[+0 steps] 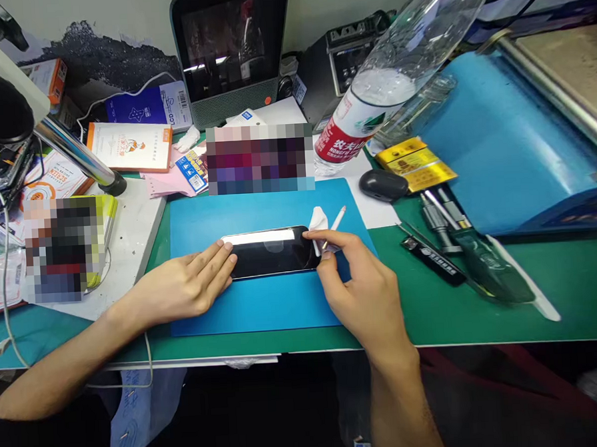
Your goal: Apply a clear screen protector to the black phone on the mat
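Observation:
A black phone lies flat, screen up, on a blue mat in the middle of the bench. My left hand rests flat on the mat with its fingertips pressed against the phone's left end. My right hand sits at the phone's right end and pinches a small white wipe together with a thin white pen-like tool; the wipe touches the phone's right edge.
A clear water bottle leans behind the mat, with a black mouse and yellow packets beside it. Tweezers and tools lie to the right on the green mat. A grey screen unit stands at the back, boxes at left.

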### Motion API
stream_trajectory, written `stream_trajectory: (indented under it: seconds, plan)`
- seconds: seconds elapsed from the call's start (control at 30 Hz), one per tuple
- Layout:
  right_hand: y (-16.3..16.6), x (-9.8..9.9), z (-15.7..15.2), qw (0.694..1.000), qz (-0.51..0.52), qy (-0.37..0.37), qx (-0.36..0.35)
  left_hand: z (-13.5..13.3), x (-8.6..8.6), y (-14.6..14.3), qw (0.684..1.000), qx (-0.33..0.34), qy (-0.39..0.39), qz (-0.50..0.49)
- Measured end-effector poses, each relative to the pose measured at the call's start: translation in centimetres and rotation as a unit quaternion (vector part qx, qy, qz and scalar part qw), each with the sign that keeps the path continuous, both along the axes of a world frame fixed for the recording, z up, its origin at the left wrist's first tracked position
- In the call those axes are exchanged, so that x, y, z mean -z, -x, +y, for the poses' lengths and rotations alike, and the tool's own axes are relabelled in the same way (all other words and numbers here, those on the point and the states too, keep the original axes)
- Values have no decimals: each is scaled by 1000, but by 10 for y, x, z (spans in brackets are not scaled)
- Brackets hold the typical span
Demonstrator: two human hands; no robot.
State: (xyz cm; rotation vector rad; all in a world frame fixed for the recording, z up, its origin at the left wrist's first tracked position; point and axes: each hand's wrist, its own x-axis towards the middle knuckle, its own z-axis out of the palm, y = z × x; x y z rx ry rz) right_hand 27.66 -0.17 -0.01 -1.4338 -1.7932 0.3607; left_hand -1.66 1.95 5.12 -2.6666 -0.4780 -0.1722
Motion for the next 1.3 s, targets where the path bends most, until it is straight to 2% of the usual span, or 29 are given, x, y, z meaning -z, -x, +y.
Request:
stream_trajectory:
  seconds: [0.33,0.5,1.1,1.3]
  plan:
    - [0,1,-1,1000,-10,-13,-4,0,0,0,1000,1,0,-2]
    - [-1,3,-1,999,-21,-23,-9,-1,4,3,1000,-4,24,-12]
    - [-1,6,3,1000,-5,-16,-26,1,0,5,1000,-6,10,-4]
    - [0,7,3,999,-13,-21,-25,0,2,7,998,-7,49,-26]
